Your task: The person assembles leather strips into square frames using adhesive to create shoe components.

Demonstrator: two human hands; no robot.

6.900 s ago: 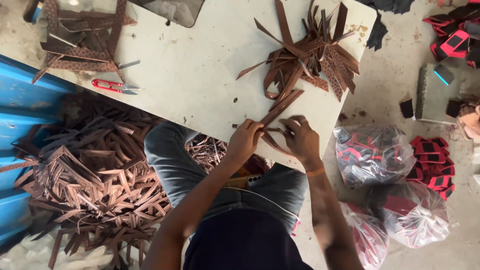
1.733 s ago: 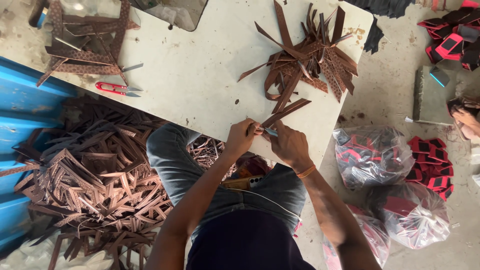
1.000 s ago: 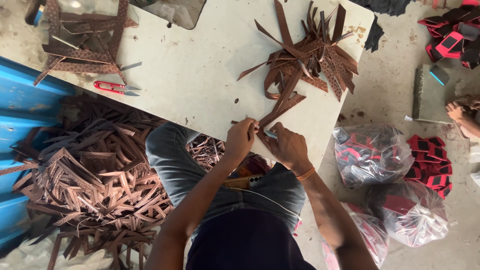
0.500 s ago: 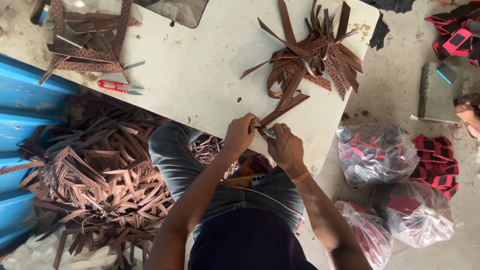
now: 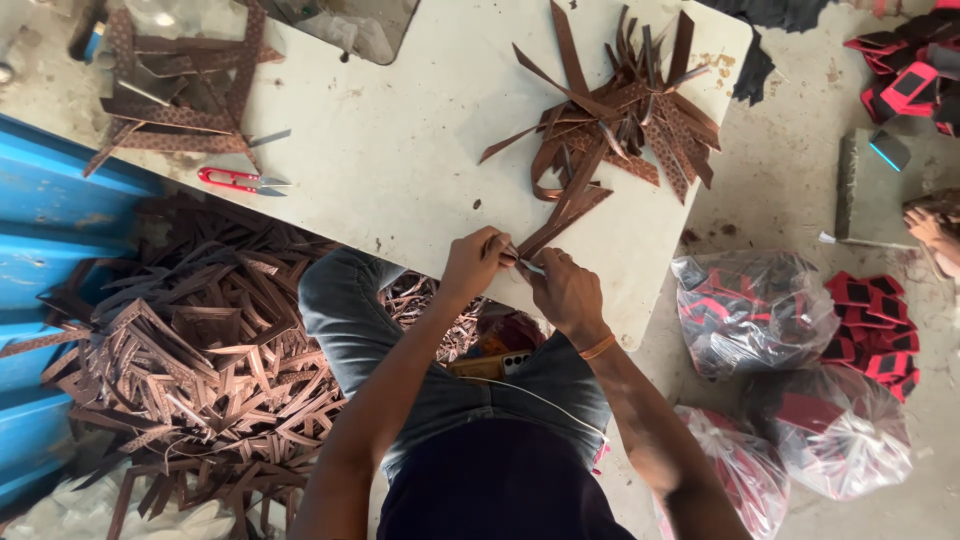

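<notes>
- Left hand (image 5: pixel 473 268) & right hand (image 5: pixel 566 290) meet at near edge of the pale surface (image 5: pixel 400 160).
- Fingers of both closed on near end of a brown strip (image 5: pixel 560 215).
- Strip runs up-right to the strip pile (image 5: pixel 620 110).
- Red snips (image 5: pixel 235 180) lie well apart, left.

Brown strips (image 5: pixel 610 120) with a fine dotted pattern on an off-white table (image 5: pixel 420 150); red-handled snips (image 5: pixel 235 180); blue sheet (image 5: pixel 50 230); red-and-black pieces (image 5: pixel 870 330) in clear bags; orange wristband (image 5: pixel 598 347); grey-blue jeans (image 5: pixel 350 320)
</notes>
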